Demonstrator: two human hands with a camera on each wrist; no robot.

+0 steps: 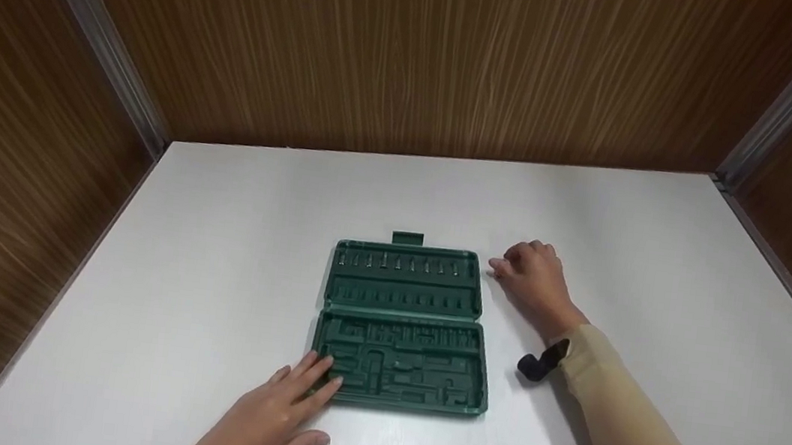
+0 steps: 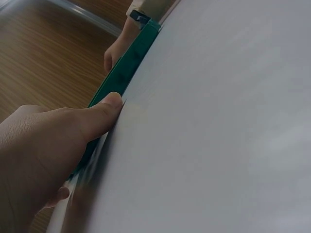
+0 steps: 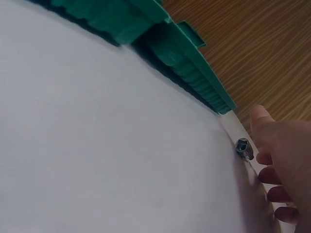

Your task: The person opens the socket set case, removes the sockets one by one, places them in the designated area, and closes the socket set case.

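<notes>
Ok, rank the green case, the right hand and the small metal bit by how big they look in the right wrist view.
Largest to smallest:
1. green case, though it runs off frame.
2. right hand, close to the camera and partly cropped, so its rank against the case is unsure.
3. small metal bit, clearly smallest.
</notes>
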